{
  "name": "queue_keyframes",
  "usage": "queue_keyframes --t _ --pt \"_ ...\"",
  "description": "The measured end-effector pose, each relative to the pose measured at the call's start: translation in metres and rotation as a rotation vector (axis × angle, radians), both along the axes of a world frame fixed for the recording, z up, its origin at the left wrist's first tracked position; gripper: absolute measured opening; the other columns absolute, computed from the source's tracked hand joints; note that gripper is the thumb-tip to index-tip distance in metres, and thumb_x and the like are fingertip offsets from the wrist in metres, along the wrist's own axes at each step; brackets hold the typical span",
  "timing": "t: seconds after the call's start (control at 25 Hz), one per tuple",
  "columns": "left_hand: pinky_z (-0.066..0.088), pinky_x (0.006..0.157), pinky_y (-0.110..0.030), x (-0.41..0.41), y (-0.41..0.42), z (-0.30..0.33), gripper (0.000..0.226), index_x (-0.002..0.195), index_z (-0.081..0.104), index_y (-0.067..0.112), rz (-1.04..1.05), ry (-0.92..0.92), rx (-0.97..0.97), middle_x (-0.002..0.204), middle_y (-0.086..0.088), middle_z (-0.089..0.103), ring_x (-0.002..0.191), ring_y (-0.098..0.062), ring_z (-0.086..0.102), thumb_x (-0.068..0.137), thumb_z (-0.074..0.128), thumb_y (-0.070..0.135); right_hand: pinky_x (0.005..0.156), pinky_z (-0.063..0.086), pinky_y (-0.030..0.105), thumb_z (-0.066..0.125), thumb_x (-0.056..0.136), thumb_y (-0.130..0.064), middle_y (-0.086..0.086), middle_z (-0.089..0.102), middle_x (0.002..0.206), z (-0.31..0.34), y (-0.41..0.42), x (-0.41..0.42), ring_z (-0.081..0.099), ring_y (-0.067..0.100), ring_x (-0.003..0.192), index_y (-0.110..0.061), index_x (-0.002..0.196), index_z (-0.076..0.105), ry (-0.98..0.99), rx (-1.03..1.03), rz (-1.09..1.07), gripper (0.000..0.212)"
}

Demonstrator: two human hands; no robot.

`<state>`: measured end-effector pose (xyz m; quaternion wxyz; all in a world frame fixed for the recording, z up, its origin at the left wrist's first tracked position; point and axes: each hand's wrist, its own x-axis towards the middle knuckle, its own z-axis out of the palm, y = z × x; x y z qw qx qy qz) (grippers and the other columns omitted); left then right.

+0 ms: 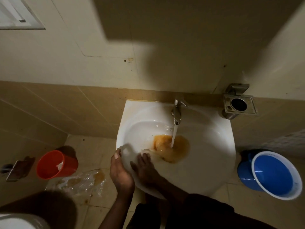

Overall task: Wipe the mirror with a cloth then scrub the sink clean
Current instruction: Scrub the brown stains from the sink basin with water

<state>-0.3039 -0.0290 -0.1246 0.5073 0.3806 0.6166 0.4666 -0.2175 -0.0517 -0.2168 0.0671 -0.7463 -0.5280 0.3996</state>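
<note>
Now — step: the sink-scrubbing part of the task is going on, judging by the running water and both hands at the basin.
Sink: the white sink (pixel 206 146) is sitting against the tiled wall, with rusty brown water (pixel 171 148) pooling around the middle of its bowl.
Tap: the tap (pixel 177 111) is pouring a steady stream straight into that brown pool.
Right hand: the right hand (pixel 143 167) is lying inside the bowl on its near-left slope, fingers pressing something pale at their tips — possibly a cloth or sponge, but I cannot tell which.
Left hand: the left hand (pixel 119 171) is curling over the near-left rim, thumb on top, steadying the basin.
Doing it well: working in circles from the rim down toward the drain is likely to be pushing the stain into the flow; keeping the left hand braced is helping with pressure.
Around: an orange bucket (pixel 56 164) is standing on the floor to the left beside a brownish puddle (pixel 85 179); a blue bucket (pixel 270 174) is standing to the right; a metal holder (pixel 239 104) is hanging on the wall near the tap.
</note>
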Motion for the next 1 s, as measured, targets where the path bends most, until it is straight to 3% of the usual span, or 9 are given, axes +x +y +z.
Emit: queue_keyframes --t 0.08,0.16,0.28,0.36,0.52,0.64,0.76,0.84,1.0 --pt "0.051 0.09 -0.03 0.0 0.004 -0.004 0.047 0.12 0.063 0.019 0.002 0.035 0.034 0.122 -0.003 0.066 0.116 -0.019 0.061 0.097 0.038 0.052 0.123 0.011 0.05 0.0 0.08 -0.079 0.013 -0.002 0.165 0.041 -0.016 -0.011 -0.002 0.032 0.151 -0.016 0.157 0.003 0.133 0.036 0.071 0.1" --pt "0.049 0.083 -0.02 0.002 0.007 -0.003 0.043 0.119 0.063 0.017 0.019 0.07 0.085 0.119 -0.007 0.066 0.112 -0.022 0.061 0.099 0.038 0.045 0.12 0.019 0.049 0.018 0.098 -0.06 0.006 -0.003 0.165 0.066 -0.054 0.0 0.003 0.027 0.151 -0.027 0.156 -0.001 0.102 0.106 0.21 0.069" --pt "0.051 0.082 -0.021 0.004 0.008 -0.002 0.036 0.117 0.063 0.011 0.035 0.072 0.12 0.114 -0.014 0.066 0.107 -0.028 0.062 0.103 0.04 0.035 0.107 0.045 0.032 0.013 0.099 -0.06 -0.003 0.04 0.155 0.073 -0.114 0.061 0.042 0.01 0.137 -0.038 0.146 0.041 -0.168 0.333 0.332 0.059" --pt "0.052 0.091 -0.036 0.008 0.008 -0.004 0.035 0.116 0.064 0.01 0.021 0.061 0.115 0.114 -0.014 0.067 0.11 -0.03 0.062 0.101 0.045 0.036 0.081 0.056 0.017 0.017 0.104 -0.05 -0.011 0.072 0.115 0.058 -0.144 0.11 0.067 0.0 0.102 -0.036 0.109 0.074 -0.299 0.506 0.342 0.059" --pt "0.052 0.095 -0.033 0.026 0.006 0.001 0.021 0.116 0.064 0.012 -0.028 0.099 0.134 0.109 0.0 0.069 0.108 -0.015 0.064 0.099 0.054 0.021 0.076 0.056 0.029 0.037 0.087 -0.047 -0.007 0.075 0.088 0.044 -0.141 0.161 0.07 0.012 0.082 -0.024 0.088 0.075 -0.269 0.299 0.072 0.044" --pt "0.056 0.089 -0.04 0.038 0.01 0.0 0.02 0.116 0.063 0.02 -0.137 0.145 0.114 0.105 0.006 0.07 0.1 -0.018 0.068 0.096 0.058 0.021 0.067 0.053 0.039 0.051 0.098 -0.035 0.004 0.073 0.077 0.049 -0.101 0.153 0.067 0.02 0.071 -0.005 0.08 0.072 0.516 0.056 -0.581 0.041" --pt "0.057 0.085 -0.044 0.051 0.02 -0.005 0.017 0.111 0.063 0.024 -0.263 0.146 0.085 0.097 0.005 0.071 0.09 -0.023 0.071 0.095 0.059 0.018 0.065 0.053 0.037 0.043 0.1 -0.026 0.025 0.064 0.102 0.047 -0.046 0.156 0.062 0.033 0.08 0.008 0.115 0.063 1.422 -0.011 -0.95 0.042" --pt "0.057 0.083 -0.045 0.062 0.027 -0.004 0.016 0.101 0.063 0.03 -0.369 0.168 0.046 0.091 0.004 0.071 0.086 -0.022 0.071 0.094 0.059 0.016 0.074 0.049 0.035 0.049 0.091 -0.018 0.022 0.058 0.105 0.05 -0.01 0.164 0.057 0.03 0.085 0.007 0.124 0.057 1.586 0.094 -0.964 0.042" --pt "0.055 0.088 -0.046 0.08 0.038 -0.01 0.013 0.094 0.066 0.029 -0.526 0.248 -0.063 0.092 0.006 0.071 0.089 -0.019 0.068 0.091 0.062 0.017 0.051 0.044 0.028 0.06 0.078 -0.002 0.017 0.059 0.088 0.053 0.027 0.165 0.053 0.021 0.062 0.002 0.113 0.062 1.484 0.195 -0.878 0.035"
